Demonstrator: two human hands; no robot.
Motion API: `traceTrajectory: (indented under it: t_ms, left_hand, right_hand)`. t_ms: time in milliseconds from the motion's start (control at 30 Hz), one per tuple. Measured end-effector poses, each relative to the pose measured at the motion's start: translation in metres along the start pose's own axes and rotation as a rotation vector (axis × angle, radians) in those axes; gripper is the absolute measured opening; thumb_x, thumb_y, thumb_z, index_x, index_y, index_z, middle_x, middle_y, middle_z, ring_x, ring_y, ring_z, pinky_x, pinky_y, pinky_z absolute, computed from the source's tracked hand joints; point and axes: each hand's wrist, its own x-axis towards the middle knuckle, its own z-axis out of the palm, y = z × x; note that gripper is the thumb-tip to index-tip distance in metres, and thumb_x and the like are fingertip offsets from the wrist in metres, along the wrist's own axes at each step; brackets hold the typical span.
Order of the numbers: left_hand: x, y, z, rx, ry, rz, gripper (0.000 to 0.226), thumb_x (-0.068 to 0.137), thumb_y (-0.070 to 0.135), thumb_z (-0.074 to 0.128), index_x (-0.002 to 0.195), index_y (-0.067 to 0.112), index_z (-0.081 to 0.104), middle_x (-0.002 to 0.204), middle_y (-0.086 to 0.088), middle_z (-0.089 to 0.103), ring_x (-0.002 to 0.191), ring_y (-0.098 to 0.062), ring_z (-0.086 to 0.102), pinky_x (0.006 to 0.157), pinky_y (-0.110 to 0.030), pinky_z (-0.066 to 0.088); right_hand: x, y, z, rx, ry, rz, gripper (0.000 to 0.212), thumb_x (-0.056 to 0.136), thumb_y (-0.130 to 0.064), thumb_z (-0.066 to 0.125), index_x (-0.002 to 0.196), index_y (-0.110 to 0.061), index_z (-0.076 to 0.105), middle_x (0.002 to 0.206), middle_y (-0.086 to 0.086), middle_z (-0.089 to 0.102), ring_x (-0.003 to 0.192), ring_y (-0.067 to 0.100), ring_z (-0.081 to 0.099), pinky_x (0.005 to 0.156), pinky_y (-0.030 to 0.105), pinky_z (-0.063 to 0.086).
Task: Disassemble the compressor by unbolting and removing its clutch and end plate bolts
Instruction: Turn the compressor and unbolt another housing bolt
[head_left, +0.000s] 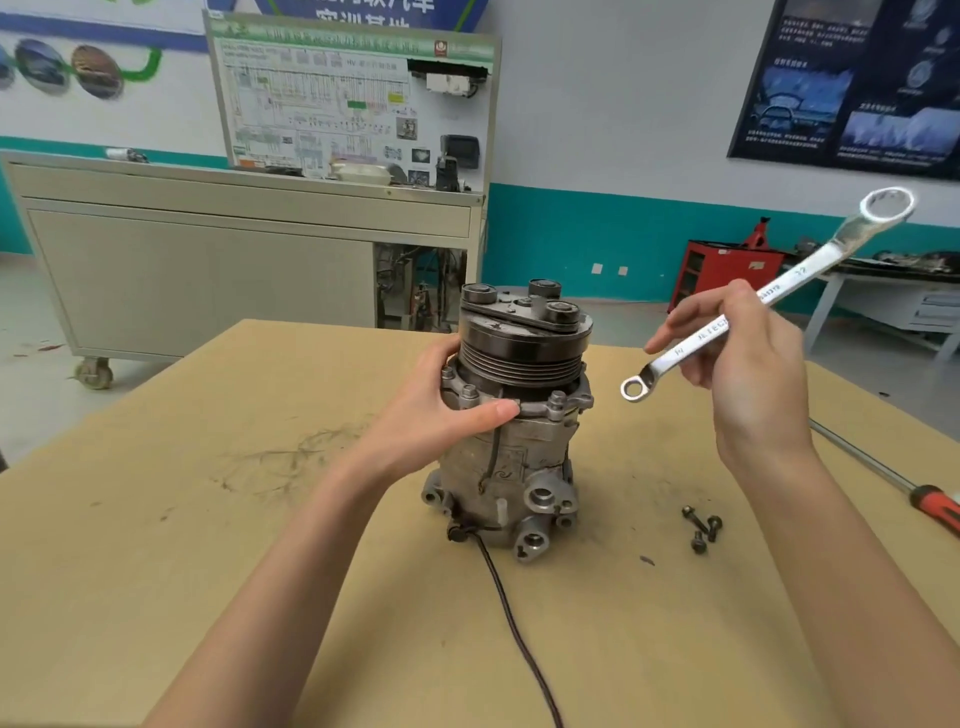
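Note:
The grey metal compressor (511, 467) stands upright in the middle of the tan table (208, 519), its dark clutch pulley (524, 338) on top. Bolts sit around the end plate flange (558, 402) under the pulley. My left hand (452, 410) wraps the compressor's left side at the flange, thumb across the front. My right hand (743, 343) is raised to the right of the pulley, holding a silver double ring wrench (779, 288) by its shaft, the small ring end pointing down-left, apart from the compressor. Three loose dark bolts (702, 527) lie on the table at the right.
A black cable (519, 639) runs from the compressor base toward the near edge. A red-handled screwdriver (893, 480) lies at the table's right edge. A grey wheeled cabinet (234, 260) with a display board stands behind the table; a red tool cart (727, 270) is at the back right.

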Motion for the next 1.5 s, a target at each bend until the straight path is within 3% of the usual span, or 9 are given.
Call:
traceTrajectory:
  t_ms: [100, 200, 367, 567, 800, 933, 1167, 1333, 1500]
  left_hand:
    - [-0.003, -0.001, 0.005, 0.043, 0.035, 0.019, 0.093, 0.062, 0.063, 0.074, 0.14, 0.035, 0.032, 0.137, 0.014, 0.042, 0.116, 0.006, 0.046, 0.085, -0.007, 0.036]
    - [0.0, 0.002, 0.002, 0.072, 0.014, 0.011, 0.101, 0.059, 0.062, 0.072, 0.145, 0.032, 0.028, 0.143, 0.012, 0.039, 0.124, -0.004, 0.042, 0.095, -0.019, 0.037]
    - [0.004, 0.006, 0.0, 0.012, -0.025, 0.022, 0.104, 0.057, 0.056, 0.078, 0.144, 0.038, 0.024, 0.119, 0.039, 0.039, 0.102, 0.029, 0.044, 0.077, 0.001, 0.038]
    - [0.001, 0.006, 0.015, -0.006, 0.06, 0.016, 0.118, 0.05, 0.068, 0.076, 0.149, 0.031, 0.023, 0.145, 0.004, 0.043, 0.13, -0.012, 0.045, 0.11, -0.04, 0.04]
    - [-0.002, 0.01, 0.023, -0.003, 0.104, 0.017, 0.115, 0.053, 0.063, 0.077, 0.148, 0.031, 0.022, 0.146, 0.004, 0.041, 0.13, -0.011, 0.044, 0.11, -0.039, 0.04]
    - [-0.003, 0.009, 0.022, -0.012, 0.097, 0.023, 0.116, 0.05, 0.066, 0.076, 0.147, 0.031, 0.023, 0.144, 0.004, 0.043, 0.128, -0.009, 0.045, 0.109, -0.038, 0.04]
    - [-0.002, 0.006, 0.024, -0.056, 0.091, 0.049, 0.1, 0.056, 0.057, 0.078, 0.14, 0.036, 0.028, 0.139, 0.006, 0.05, 0.125, -0.008, 0.05, 0.108, -0.04, 0.041]
    - [-0.002, 0.005, 0.023, -0.104, 0.094, 0.098, 0.079, 0.066, 0.038, 0.085, 0.124, 0.051, 0.032, 0.129, 0.009, 0.056, 0.116, 0.003, 0.055, 0.093, -0.018, 0.05]
    - [-0.001, 0.004, 0.025, -0.067, 0.137, 0.057, 0.097, 0.051, 0.064, 0.077, 0.132, 0.043, 0.029, 0.136, 0.008, 0.05, 0.126, -0.008, 0.049, 0.108, -0.044, 0.041]
  right_hand:
    - [-0.004, -0.007, -0.001, 0.097, -0.084, 0.035, 0.04, 0.104, -0.024, 0.031, 0.077, -0.01, 0.057, 0.067, 0.004, 0.069, 0.042, 0.011, 0.05, 0.041, 0.018, 0.04]
    - [-0.009, -0.014, -0.001, 0.22, -0.17, 0.13, 0.034, 0.103, -0.023, 0.035, 0.085, -0.007, 0.058, 0.078, 0.008, 0.072, 0.059, 0.017, 0.065, 0.055, 0.021, 0.053]
    - [-0.021, -0.018, -0.003, 0.234, -0.294, 0.282, 0.029, 0.103, -0.009, 0.031, 0.105, -0.004, 0.06, 0.091, 0.009, 0.073, 0.087, 0.025, 0.071, 0.07, 0.023, 0.056]
    - [-0.023, -0.017, 0.003, -0.276, -0.18, -0.182, 0.021, 0.096, -0.022, 0.051, 0.082, -0.017, 0.066, 0.078, 0.002, 0.071, 0.065, 0.013, 0.07, 0.061, 0.026, 0.058]
    - [-0.023, -0.015, 0.013, -0.33, -0.235, -0.272, 0.011, 0.09, -0.02, 0.062, 0.092, -0.013, 0.07, 0.074, 0.004, 0.07, 0.067, 0.012, 0.07, 0.066, 0.034, 0.06]
    - [-0.033, -0.016, 0.016, -0.585, -0.257, -0.577, 0.024, 0.088, -0.024, 0.06, 0.085, -0.005, 0.073, 0.078, 0.009, 0.072, 0.068, 0.022, 0.068, 0.063, 0.045, 0.055]
    - [-0.053, -0.009, 0.031, -0.952, -0.208, -0.843, 0.022, 0.085, -0.021, 0.061, 0.081, -0.002, 0.071, 0.07, 0.012, 0.064, 0.056, 0.028, 0.06, 0.045, 0.029, 0.046]
    - [-0.06, 0.005, 0.048, -1.113, -0.052, -0.975, 0.013, 0.079, -0.013, 0.071, 0.071, -0.006, 0.066, 0.063, 0.008, 0.059, 0.05, 0.019, 0.055, 0.042, 0.023, 0.037]
    - [-0.055, 0.027, 0.034, -0.826, -0.019, -1.026, 0.024, 0.093, -0.017, 0.058, 0.075, -0.005, 0.067, 0.071, 0.008, 0.065, 0.059, 0.019, 0.06, 0.051, 0.028, 0.049]
